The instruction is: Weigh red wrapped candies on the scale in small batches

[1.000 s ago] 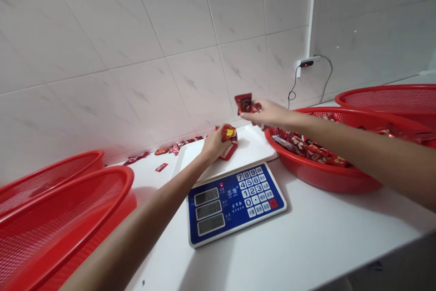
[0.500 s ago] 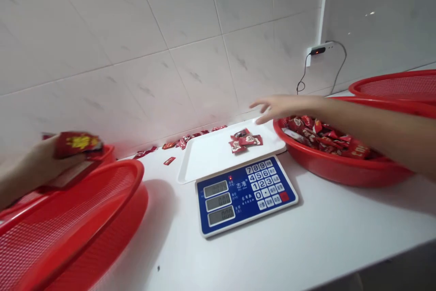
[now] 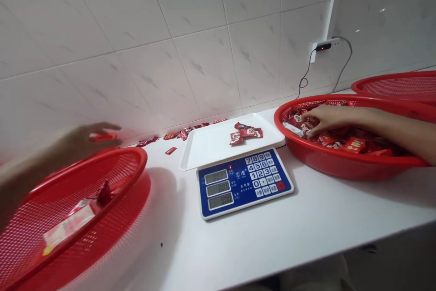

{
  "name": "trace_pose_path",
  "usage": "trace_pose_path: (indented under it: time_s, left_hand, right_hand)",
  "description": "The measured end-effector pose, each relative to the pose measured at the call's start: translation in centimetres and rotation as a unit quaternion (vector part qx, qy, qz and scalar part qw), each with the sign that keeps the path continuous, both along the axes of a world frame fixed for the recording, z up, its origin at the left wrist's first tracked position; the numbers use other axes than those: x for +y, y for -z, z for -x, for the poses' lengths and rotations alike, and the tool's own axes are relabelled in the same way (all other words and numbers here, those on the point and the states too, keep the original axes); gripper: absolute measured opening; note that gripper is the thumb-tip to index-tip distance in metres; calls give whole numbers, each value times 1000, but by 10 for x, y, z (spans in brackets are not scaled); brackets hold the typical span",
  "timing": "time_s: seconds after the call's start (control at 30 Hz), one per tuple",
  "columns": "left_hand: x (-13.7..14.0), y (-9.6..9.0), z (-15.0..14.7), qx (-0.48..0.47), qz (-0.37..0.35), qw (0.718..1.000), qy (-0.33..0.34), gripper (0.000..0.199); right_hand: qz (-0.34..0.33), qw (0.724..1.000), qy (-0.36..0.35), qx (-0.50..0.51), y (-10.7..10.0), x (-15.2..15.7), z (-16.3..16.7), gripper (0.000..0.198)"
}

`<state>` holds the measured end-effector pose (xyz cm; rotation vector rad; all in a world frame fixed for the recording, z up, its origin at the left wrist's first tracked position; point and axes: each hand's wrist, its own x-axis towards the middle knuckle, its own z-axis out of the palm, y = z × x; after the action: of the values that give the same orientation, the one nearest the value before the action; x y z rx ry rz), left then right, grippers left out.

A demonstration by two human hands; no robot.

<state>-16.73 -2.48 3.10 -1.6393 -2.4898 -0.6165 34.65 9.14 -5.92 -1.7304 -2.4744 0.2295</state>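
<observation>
Reaching among red wrapped packets (image 3: 355, 145)

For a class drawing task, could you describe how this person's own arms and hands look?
The left grip and right grip are bare human hands, without gloves. The left forearm and right forearm narrow toward the wrist; no sleeve, watch or bracelet shows. Blur hides finer details, such as rings.

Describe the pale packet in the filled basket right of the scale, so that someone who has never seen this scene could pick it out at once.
Find the blue-and-white scale, then go right to the red basket filled with mostly red sachets. Just inside its left rim, near the right hand, lies the pale packet; its whitish colour sets it apart.
</observation>
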Motion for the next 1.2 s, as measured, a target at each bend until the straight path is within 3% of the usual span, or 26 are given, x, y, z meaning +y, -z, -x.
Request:
trace_pose_path:
  time_s: [0.13,0.23,0.3,0.37,0.53,0.63,0.73,0.8,0.87,0.97,1.07,1.13,1.2]
  left_hand:
    - [8,-9,-60,54,-48,988,140,32]
    - [10,-2,-98,80,-93,952,281,32]
    - [12,3,-117,77,-130,932,329,29]
    - [13,4,-132,63,-160,922,348,25]
    - [15,5,-147,21,-159,909,384,21]
    - [13,9,-140,-16,-162,908,385,21]
    - [16,15,-134,-99,-233,892,374,16]
    - [22,16,-133,-188,-312,855,368,7]
    - [32,14,-138,-291,-388,799,355,9]
    - [38,4,-153,-463,-444,691,335,21]
    - [27,-4,-172,-585,-442,580,355,21]
    - [14,-4,-181,-582,-443,552,400,20]
    - [3,-2,-185,-538,-444,561,446,21]
  right_hand:
    - [-3,1000,10,26,-19,-2,-6,13]
    - [-75,991,42,101,-37,-4,-3,13]
    - [-120,976,49,175,-49,-8,11,15]
    - [-110,958,28,265,-60,-12,36,18]
    - [38,916,-67,394,-64,-13,115,5]
    - [13,912,-43,408,-57,-7,135,3]
    - [-77,882,-19,464,-50,0,122,15]
    - [-154,847,13,508,-45,6,104,20]
    - [-207,822,50,527,-38,14,88,19]
    - [-225,821,63,521,-30,22,76,17]
    - [-227,829,38,510,-26,22,79,24]
    - [-224,834,27,503,-25,20,83,28]
    - [-216,839,25,498,-23,19,85,31]
